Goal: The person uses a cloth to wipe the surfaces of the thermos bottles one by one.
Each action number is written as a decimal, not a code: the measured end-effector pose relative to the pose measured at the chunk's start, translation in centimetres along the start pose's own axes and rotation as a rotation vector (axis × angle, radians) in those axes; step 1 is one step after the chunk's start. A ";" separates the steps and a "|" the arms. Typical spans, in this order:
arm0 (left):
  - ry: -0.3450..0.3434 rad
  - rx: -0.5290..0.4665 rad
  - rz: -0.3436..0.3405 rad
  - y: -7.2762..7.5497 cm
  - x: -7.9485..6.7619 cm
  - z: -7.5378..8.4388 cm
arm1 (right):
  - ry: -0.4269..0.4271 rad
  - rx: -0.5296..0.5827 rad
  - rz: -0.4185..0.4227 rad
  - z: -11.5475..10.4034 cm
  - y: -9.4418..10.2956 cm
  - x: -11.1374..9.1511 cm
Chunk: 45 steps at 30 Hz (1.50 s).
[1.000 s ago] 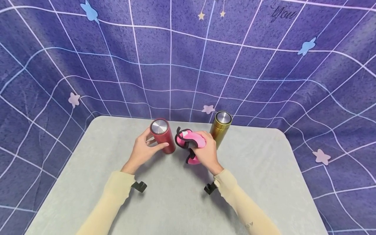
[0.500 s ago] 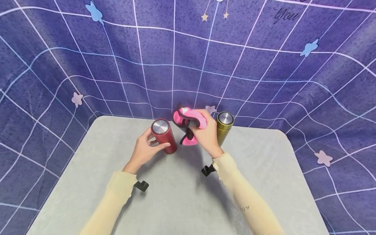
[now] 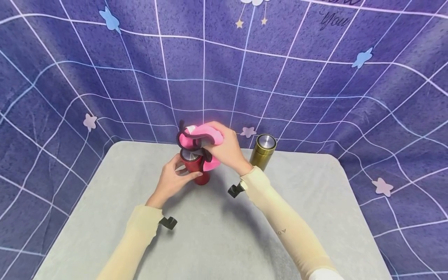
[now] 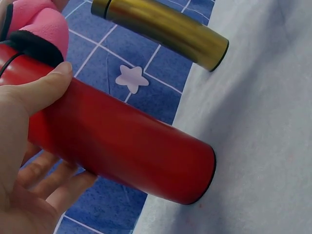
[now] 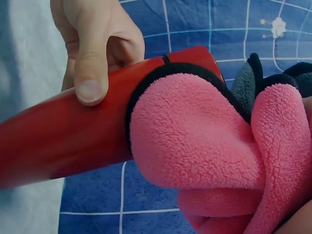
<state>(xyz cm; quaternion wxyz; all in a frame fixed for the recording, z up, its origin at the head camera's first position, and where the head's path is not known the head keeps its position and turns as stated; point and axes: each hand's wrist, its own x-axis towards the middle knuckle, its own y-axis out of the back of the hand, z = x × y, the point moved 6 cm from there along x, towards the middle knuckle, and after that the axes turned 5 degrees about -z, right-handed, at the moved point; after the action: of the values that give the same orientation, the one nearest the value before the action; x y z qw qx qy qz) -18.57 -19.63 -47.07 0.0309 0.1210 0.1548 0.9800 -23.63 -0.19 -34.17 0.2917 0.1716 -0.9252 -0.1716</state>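
A red thermos bottle with a shiny metal lid stands on the table. My left hand holds its upper body, thumb on the near side and fingers round the back, as the left wrist view also shows. In my right hand is a bunched pink fleece cloth with black edging and a dark grey reverse. The cloth overlaps the bottle's lid in the head view. In the right wrist view a fold of it lies against the upper side of the red bottle, just past the left thumb.
A gold thermos bottle stands upright to the right, near the back edge. The pale grey table meets a purple-blue curtain with grid lines and stars at the back and sides. Small black mounts stick out at both wrists.
My right hand has lifted the pink cloth from beside the gold bottle and brought it left, over the red bottle's top. My left hand keeps its hold on the red bottle.
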 end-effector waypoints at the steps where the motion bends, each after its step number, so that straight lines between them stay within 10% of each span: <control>1: -0.001 0.002 0.001 0.0 -0.1 0.0 | 0.005 -0.001 -0.018 0.0 -0.2 0.1; 12: -0.023 -0.004 -0.005 -0.2 -0.1 0.2 | 0.058 -0.256 -0.124 -0.6 -1.7 0.0; 45: -0.021 -0.009 0.016 -0.2 0.3 -0.1 | 0.167 -0.232 0.060 -0.4 -1.5 -3.9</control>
<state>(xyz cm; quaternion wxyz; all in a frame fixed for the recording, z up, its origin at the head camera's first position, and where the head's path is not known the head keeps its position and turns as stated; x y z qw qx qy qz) -18.85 -19.41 -47.14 0.0253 0.1324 0.1490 0.9796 -20.06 -0.01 -36.40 0.3905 0.1229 -0.8764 -0.2536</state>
